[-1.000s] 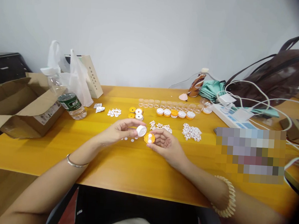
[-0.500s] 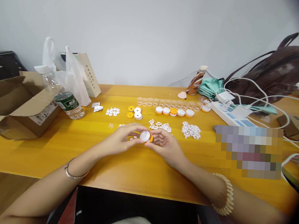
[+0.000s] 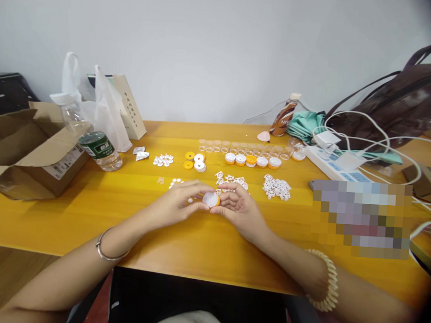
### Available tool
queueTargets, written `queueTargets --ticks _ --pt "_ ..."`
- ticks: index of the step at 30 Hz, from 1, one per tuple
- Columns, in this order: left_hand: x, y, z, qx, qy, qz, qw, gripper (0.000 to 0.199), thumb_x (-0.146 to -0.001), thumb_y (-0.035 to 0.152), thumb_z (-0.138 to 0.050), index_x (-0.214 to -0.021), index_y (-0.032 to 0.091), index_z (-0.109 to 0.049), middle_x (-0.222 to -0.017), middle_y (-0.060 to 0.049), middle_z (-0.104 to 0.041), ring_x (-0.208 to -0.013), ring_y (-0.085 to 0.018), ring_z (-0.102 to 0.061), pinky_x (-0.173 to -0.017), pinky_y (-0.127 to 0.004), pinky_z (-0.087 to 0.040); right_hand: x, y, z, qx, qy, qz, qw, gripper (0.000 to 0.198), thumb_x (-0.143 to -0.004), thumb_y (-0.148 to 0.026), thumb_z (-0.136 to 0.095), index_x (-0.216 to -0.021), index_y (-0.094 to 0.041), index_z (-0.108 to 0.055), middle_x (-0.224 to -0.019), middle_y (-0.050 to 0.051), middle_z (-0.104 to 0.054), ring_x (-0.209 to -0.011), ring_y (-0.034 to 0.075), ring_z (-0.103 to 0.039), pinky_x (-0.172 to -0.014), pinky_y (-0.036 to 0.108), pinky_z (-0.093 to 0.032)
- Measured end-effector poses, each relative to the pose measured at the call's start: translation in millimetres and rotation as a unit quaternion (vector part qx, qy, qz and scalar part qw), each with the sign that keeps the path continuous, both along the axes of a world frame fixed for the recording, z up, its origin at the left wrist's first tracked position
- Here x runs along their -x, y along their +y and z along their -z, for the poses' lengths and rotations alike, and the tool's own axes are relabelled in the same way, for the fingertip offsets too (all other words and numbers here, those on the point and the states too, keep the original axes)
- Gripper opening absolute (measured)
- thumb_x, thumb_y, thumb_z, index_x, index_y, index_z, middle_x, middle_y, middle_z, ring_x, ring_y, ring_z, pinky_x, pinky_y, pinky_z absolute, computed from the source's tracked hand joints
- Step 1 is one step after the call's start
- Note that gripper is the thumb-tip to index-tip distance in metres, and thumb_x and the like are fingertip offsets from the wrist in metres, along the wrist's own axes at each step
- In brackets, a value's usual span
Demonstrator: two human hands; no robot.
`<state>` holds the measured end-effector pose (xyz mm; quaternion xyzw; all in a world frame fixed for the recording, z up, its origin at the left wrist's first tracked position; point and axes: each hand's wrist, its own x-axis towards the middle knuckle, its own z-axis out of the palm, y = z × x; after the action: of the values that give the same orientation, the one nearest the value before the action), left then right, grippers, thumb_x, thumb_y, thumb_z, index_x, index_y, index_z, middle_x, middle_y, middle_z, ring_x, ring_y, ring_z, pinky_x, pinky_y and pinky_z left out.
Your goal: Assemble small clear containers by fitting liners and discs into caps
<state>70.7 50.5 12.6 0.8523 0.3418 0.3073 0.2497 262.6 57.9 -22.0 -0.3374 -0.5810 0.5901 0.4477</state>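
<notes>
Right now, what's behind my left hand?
Small white discs show past the left hand, one between thumb and fingers. Whatever its palm and fingers cover can't be seen.

- The left forearm [image 3: 73,270] slants up from the lower left corner, with the crease of the elbow just in view.
- The right forearm [image 3: 293,259] reaches in from the lower right, slanting up and leftward.
- Both wrists are close to straight.
- The left hand [image 3: 178,203] shows its back, its index finger arched over and its thumb [image 3: 198,207] below in a pinch grip.
- The right hand [image 3: 244,207] turns its palm inward, index finger bent on top, thumb [image 3: 220,210] beneath, the other fingers curled between.
- The fingertips of the two hands face each other, near together.
</notes>
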Motion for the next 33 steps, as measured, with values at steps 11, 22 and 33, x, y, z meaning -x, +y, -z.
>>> queueTargets --ticks 11,22,33 --pt "-0.5 -2.3 0.8 -0.041 0.012 -0.01 0.999 0.03 -0.083 0.018 -0.056 -0.114 0.02 -0.056 -0.098 -0.006 -0.062 -0.087 -0.015 -0.058 -0.079 -0.029 -0.049 0.8 0.3 -0.9 0.036 0.024 -0.018 0.999 0.032 -0.06 -0.02 -0.074 -0.085 -0.021 -0.055 -0.073 -0.002 -0.066 -0.069 0.012 -0.062 -0.072 0.029 -0.048" --pt "1.7 -2.1 -6.5 0.0 -0.014 -0.032 0.999 0.027 -0.083 0.028 -0.056 -0.107 0.018 -0.059 -0.099 -0.007 -0.062 -0.085 -0.015 -0.06 -0.077 -0.029 -0.051 1.2 6.9 1.6 0.061 0.024 -0.027 0.997 0.033 -0.057 -0.026 -0.078 -0.084 -0.021 -0.059 -0.078 -0.001 -0.067 -0.073 0.012 -0.063 -0.077 0.03 -0.051" --pt "21.3 -3.9 -13.6 0.053 0.185 0.053 0.98 0.019 -0.075 0.021 -0.06 -0.093 0.017 -0.059 -0.089 -0.003 -0.06 -0.079 -0.015 -0.055 -0.074 -0.027 -0.043 -5.6 8.6 2.1 0.046 -0.018 -0.03 0.998 0.033 -0.065 -0.026 -0.073 -0.093 -0.021 -0.057 -0.086 0.001 -0.064 -0.076 0.011 -0.06 -0.08 0.03 -0.049"
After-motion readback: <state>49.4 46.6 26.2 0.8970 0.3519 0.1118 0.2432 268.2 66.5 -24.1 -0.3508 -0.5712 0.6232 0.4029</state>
